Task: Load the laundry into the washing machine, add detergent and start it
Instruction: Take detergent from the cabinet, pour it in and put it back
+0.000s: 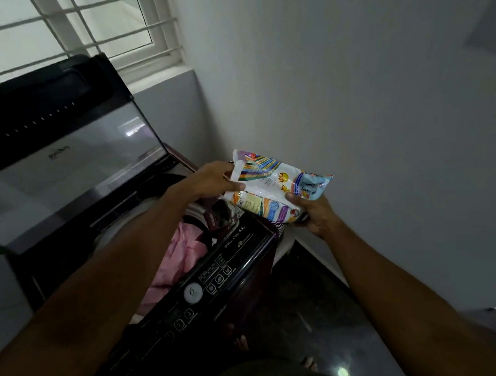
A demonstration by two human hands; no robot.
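A white detergent packet with colourful stripes is held in front of me, over the right corner of the washing machine. My left hand pinches its upper left end. My right hand grips its lower right end from below. The top-loading washing machine stands below with its glass lid raised. Pink laundry and a dark garment lie in the tub. The black control panel runs along the near edge.
A white wall rises close on the right, and a barred window sits behind the lid. Dark floor shows to the right of the machine, with my bare toes beside its base.
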